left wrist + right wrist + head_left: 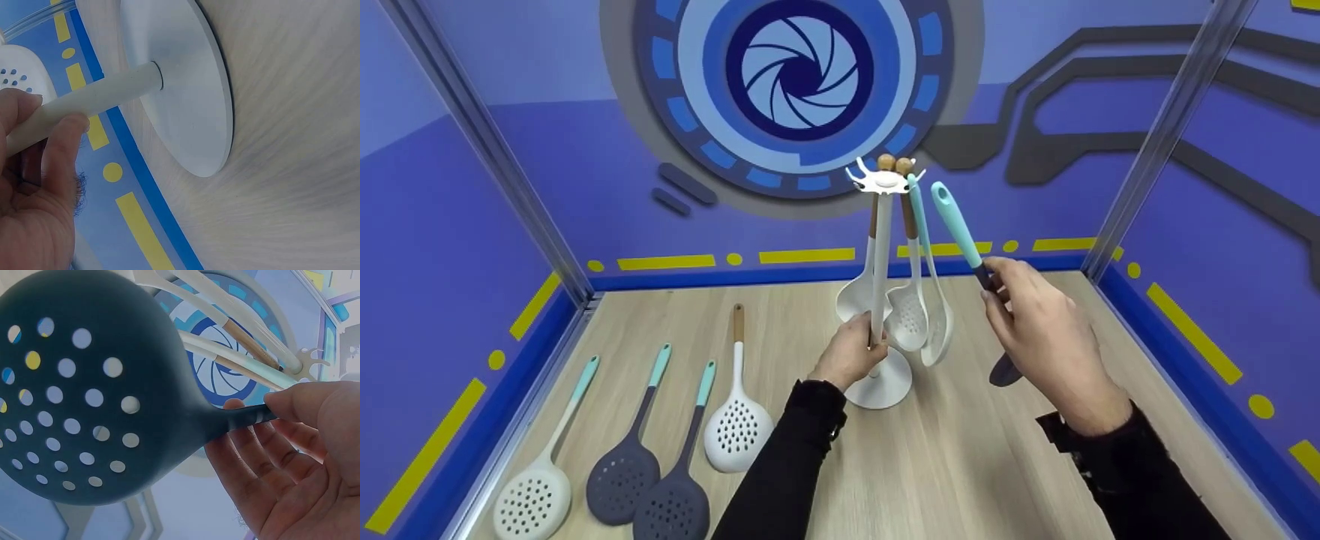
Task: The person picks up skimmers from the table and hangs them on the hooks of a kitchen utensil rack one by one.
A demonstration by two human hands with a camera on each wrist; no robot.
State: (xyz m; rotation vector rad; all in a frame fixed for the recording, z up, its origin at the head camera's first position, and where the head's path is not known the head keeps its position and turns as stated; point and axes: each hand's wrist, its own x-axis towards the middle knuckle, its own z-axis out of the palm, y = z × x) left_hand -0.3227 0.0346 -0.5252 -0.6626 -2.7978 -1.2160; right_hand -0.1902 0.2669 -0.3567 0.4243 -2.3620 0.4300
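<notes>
My left hand (851, 351) grips the white post (107, 93) of a utensil stand low down, just above its round base (880, 386). In my right hand (1046, 334) a dark skimmer (112, 399) with a mint handle (955, 219) is pinched by its neck; the handle points up, to the right of the stand's hooked top (885, 181). From the hooks hang a white ladle (855, 296) and a white slotted spoon (909, 319) with wooden handles, and a white utensil (937, 330) with a mint handle. Most of the skimmer's head is hidden in the head view.
On the table's left lie a white skimmer (532, 499) with a mint handle, two dark skimmers (622, 480) (671, 510), and a white skimmer (739, 431) with a wooden handle. Printed blue walls and metal posts (1170, 135) enclose the wooden tabletop (960, 465).
</notes>
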